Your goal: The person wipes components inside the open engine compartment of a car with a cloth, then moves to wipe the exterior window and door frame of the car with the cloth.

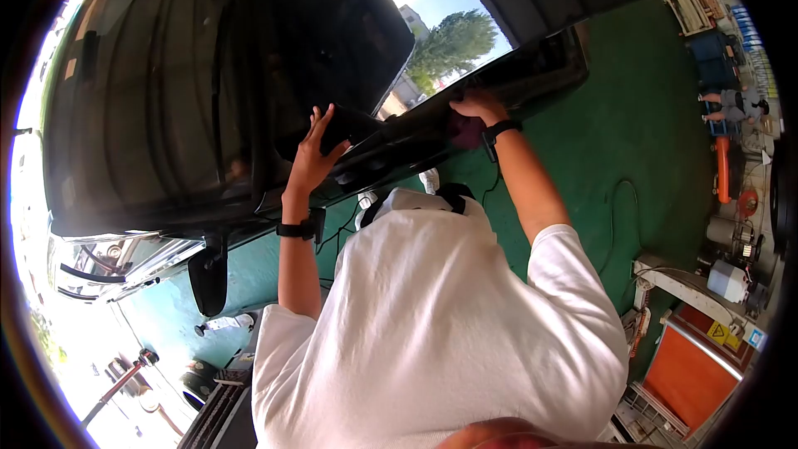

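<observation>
A black car with its door open fills the upper left of the head view. My left hand (316,154) rests with spread fingers at the edge of the dark car body (166,116), near the windscreen's base. To the right, my right hand (480,108) is at the top edge of the open car door (540,75), its fingers curled round a dark maroon cloth (465,130). The cloth lies against the door frame. Both wrists carry black bands.
A side mirror (209,276) sticks out at the lower left. On the green floor (615,116) lies a thin cable. At the right are an orange cabinet (688,374), a white metal arm (690,289), an orange cylinder (722,168) and a seated person (736,106).
</observation>
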A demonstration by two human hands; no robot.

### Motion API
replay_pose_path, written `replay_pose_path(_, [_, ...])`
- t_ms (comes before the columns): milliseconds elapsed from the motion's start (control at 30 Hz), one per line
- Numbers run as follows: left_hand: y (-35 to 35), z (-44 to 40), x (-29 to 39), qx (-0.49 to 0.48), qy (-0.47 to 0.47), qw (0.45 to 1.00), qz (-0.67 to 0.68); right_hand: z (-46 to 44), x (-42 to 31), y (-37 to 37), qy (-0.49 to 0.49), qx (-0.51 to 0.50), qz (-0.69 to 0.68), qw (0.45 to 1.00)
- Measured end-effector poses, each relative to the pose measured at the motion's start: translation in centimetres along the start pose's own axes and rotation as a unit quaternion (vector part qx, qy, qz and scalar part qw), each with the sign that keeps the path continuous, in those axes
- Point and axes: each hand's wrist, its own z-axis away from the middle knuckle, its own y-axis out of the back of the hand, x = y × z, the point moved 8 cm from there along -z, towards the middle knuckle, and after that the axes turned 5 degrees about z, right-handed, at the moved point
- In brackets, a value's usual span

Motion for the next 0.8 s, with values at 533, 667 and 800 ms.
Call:
replay_pose_path(533, [-0.1, 0.0, -0.4, -0.004, -0.019, 1.0, -0.001, 1.9, 6.6, 1.0, -0.155, 0.102, 0.002, 0.983])
replay_pose_path(667, [-0.3, 0.0, -0.1, -0.009, -0.008, 1.0, 0.002, 1.1, 3.9, 1.0, -0.109, 0.068, 0.04, 0.991])
replay_pose_path(800, [-0.2, 0.0, -0.1, -0.013, -0.007, 1.0, 0.013, 1.2, -2.7, 1.1, -0.031, 0.047, 0.056, 0.997])
